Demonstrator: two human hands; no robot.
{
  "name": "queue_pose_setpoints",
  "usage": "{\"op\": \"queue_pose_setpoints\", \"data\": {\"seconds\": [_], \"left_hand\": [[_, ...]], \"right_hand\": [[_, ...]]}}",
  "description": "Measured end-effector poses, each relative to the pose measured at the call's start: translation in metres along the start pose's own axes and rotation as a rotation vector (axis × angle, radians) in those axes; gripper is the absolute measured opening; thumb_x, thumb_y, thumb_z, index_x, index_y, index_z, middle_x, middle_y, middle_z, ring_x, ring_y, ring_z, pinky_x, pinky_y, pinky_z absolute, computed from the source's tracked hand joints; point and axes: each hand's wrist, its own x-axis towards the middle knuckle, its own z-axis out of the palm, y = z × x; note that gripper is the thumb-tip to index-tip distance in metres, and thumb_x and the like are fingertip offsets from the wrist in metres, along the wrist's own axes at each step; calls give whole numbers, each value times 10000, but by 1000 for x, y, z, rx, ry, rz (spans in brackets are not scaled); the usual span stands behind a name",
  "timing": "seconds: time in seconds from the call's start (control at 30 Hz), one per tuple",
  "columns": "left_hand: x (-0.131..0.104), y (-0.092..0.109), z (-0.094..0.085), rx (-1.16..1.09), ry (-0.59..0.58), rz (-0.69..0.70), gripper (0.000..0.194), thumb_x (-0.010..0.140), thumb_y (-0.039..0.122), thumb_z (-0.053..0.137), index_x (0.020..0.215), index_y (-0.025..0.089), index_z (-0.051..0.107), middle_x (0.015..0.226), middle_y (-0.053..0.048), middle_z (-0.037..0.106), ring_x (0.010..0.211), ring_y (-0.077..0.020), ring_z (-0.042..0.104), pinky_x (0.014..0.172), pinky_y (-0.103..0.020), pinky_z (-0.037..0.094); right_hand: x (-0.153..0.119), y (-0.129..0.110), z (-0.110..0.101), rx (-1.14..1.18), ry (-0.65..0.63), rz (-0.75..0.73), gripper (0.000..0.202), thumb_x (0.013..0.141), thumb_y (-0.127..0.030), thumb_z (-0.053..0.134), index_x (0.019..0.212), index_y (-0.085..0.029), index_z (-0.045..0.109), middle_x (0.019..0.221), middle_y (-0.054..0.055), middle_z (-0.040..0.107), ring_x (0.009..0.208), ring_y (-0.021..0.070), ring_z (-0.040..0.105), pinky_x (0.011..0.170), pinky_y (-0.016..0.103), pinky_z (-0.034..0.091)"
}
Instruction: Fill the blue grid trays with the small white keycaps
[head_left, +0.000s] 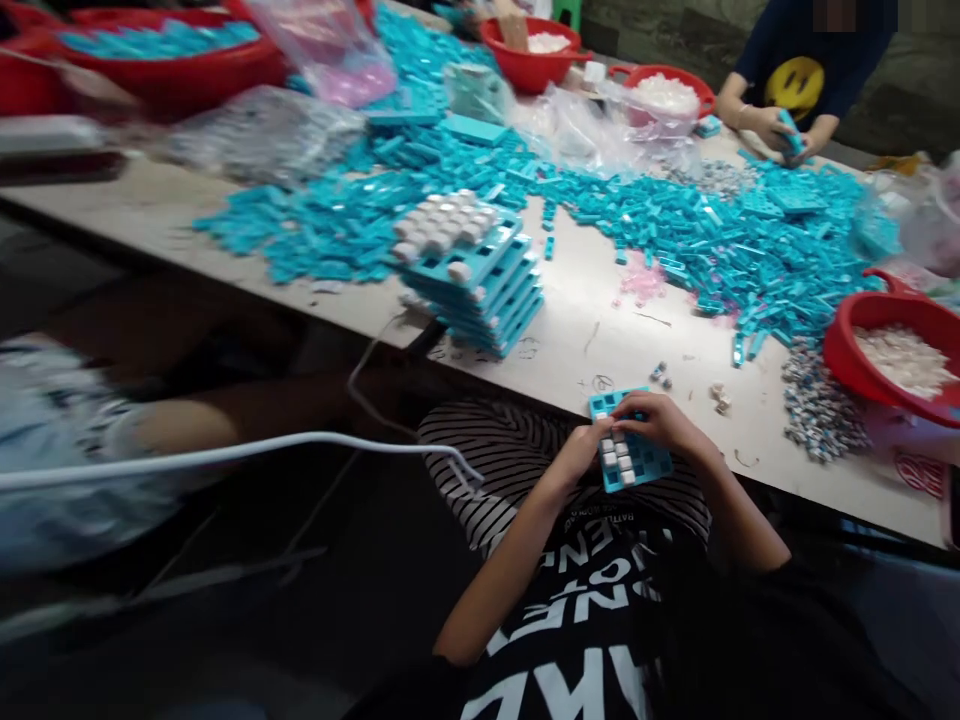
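A light-blue plastic grid tray (651, 462) rests above my lap at the table's front edge, tilted. Several white cube-shaped pieces (619, 458) sit in its left compartments. My left hand (580, 452) grips the tray's left edge, its thumb reaching over the white pieces. Across the tray's upper part lies my right hand (658, 418), fingers bent and pressed together close to the left thumb. Whatever those fingertips hold is hidden. Left of my hands stands a stack of similar blue trays (495, 300), with white pieces (442, 222) on top.
Loose blue plastic parts (690, 225) cover much of the table (577, 330). A red basin (847, 350) of white pieces and a pile of small grey parts (817, 405) are at right. A co-worker's hands (787, 135) hold a blue part opposite. A white cable (300, 440) crosses at left.
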Motion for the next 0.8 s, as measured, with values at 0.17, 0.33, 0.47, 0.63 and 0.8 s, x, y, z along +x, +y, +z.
{"op": "queue_pose_setpoints", "data": {"seconds": [0.17, 0.33, 0.47, 0.63, 0.8], "left_hand": [[-5, -1, 2, -3, -27, -20, 389, 724, 415, 588, 929, 91, 658, 829, -67, 695, 759, -196, 622, 689, -261, 463], [-9, 0, 4, 50, -8, -57, 443, 676, 466, 622, 908, 91, 665, 837, -88, 703, 800, -235, 648, 721, -299, 489], [-12, 0, 5, 77, 29, -50, 553, 591, 543, 661, 880, 71, 660, 787, -96, 698, 770, -256, 646, 676, -310, 498], [-9, -3, 4, 73, 48, -86, 486, 579, 497, 667, 823, 77, 654, 719, -74, 685, 683, -222, 638, 630, -289, 492], [-13, 1, 10, 21, 98, -110, 326, 674, 376, 615, 828, 93, 666, 735, -69, 692, 665, -196, 639, 618, -273, 491]], "right_hand": [[-4, 0, -2, 30, -97, 5, 144, 816, -238, 604, 891, -160, 700, 870, 50, 652, 805, 151, 600, 752, 270, 453], [-2, 10, 0, -36, -121, 12, 114, 792, -139, 612, 870, -130, 695, 823, 34, 646, 755, 119, 581, 723, 226, 424], [-3, 20, 4, -24, -129, -41, 105, 790, -126, 602, 860, -118, 681, 810, 28, 635, 758, 116, 566, 718, 220, 419], [-5, 26, 5, 15, -122, -71, 114, 770, -74, 590, 847, -98, 672, 796, 25, 622, 759, 118, 559, 728, 225, 425], [0, 19, 2, -35, -188, 23, 145, 793, -118, 570, 891, -95, 675, 836, 34, 628, 786, 119, 553, 747, 226, 425]]}}
